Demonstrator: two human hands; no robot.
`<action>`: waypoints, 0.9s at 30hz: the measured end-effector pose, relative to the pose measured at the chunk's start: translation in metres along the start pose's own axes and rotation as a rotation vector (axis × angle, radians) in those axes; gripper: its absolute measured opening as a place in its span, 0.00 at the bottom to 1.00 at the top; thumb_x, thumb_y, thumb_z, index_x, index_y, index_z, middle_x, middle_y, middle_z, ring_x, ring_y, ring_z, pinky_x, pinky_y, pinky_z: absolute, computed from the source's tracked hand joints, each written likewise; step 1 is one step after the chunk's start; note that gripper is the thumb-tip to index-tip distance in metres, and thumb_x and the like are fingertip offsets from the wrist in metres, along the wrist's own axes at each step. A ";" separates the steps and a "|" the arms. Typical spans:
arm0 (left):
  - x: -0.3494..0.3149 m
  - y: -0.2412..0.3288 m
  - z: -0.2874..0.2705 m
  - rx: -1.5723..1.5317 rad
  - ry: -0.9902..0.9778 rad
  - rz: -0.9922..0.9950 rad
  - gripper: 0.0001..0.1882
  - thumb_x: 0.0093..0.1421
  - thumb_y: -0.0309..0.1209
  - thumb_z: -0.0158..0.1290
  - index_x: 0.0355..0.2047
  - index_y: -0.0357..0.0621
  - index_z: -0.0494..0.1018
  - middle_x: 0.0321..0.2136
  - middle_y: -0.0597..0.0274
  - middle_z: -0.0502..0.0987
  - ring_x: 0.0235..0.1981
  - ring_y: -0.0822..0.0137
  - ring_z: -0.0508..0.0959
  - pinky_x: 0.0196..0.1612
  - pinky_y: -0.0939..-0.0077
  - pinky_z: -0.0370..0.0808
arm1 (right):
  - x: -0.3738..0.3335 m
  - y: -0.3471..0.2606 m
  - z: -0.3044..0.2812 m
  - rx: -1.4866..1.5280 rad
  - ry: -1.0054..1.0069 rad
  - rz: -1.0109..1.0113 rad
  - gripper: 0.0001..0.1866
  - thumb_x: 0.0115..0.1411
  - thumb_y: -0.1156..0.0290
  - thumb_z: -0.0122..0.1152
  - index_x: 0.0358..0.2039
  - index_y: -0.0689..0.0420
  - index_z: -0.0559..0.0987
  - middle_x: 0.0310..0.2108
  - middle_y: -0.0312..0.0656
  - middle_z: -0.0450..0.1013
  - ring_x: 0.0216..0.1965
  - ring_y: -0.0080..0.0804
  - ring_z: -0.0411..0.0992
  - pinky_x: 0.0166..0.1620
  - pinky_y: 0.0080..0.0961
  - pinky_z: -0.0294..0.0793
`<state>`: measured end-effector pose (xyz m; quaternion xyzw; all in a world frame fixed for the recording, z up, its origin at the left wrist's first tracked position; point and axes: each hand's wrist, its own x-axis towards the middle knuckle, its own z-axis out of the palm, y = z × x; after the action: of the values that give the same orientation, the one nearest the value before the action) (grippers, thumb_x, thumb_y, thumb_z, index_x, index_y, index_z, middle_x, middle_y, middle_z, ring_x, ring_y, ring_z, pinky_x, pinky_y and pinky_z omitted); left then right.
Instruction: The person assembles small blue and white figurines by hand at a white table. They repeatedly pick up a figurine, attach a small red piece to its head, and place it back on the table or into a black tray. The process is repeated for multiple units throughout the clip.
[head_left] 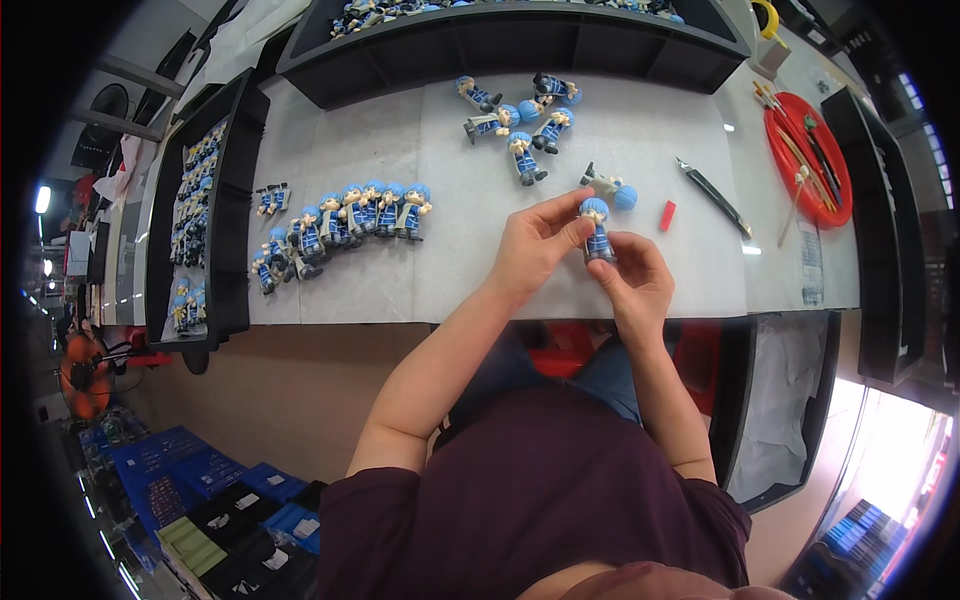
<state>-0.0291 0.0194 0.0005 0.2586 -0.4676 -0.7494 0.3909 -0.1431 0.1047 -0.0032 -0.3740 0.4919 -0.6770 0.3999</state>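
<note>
A small blue-haired figurine [598,238] in a blue outfit is held upright over the table's near part. My left hand [540,240] pinches it by the upper body between thumb and fingers. At its feet, the thumb and fingers of my right hand [637,280] close on the lower end. Just beyond, another figurine [612,188] lies on its side. To its right rest a small red block [667,215] and a craft knife [713,197]. Farther off lies a loose group of several figurines [521,157], some on their backs.
Several figurines lie in a row [358,215] on the left of the white-covered table [430,285]. Black trays of figurines stand at the left [240,200] and far edge [500,50]. A red oval dish [845,190] at right holds brushes and sticks.
</note>
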 end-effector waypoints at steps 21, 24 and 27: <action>0.002 0.003 0.001 -0.113 -0.010 -0.106 0.17 0.58 0.22 0.48 0.48 0.32 0.66 0.41 0.57 0.73 0.41 0.70 0.74 0.45 0.76 0.72 | -0.001 0.000 0.000 0.008 0.006 -0.039 0.18 0.47 0.82 0.64 0.39 0.65 0.70 0.35 0.41 0.71 0.35 0.23 0.71 0.39 0.18 0.73; 0.002 0.002 -0.001 -0.084 -0.002 -0.070 0.17 0.57 0.21 0.48 0.48 0.32 0.66 0.41 0.57 0.73 0.41 0.70 0.74 0.45 0.77 0.72 | -0.002 0.002 0.000 -0.001 0.009 -0.040 0.19 0.47 0.82 0.64 0.40 0.65 0.69 0.36 0.42 0.71 0.36 0.24 0.71 0.39 0.18 0.73; 0.003 -0.001 -0.003 -0.053 0.014 -0.042 0.17 0.57 0.20 0.48 0.48 0.32 0.65 0.41 0.56 0.73 0.41 0.70 0.74 0.45 0.77 0.72 | 0.000 0.002 0.000 -0.014 0.005 -0.041 0.19 0.48 0.82 0.63 0.40 0.66 0.69 0.37 0.42 0.70 0.36 0.25 0.71 0.39 0.18 0.73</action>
<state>-0.0289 0.0162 -0.0022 0.2632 -0.4393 -0.7677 0.3852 -0.1432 0.1045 -0.0053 -0.3851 0.4900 -0.6825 0.3818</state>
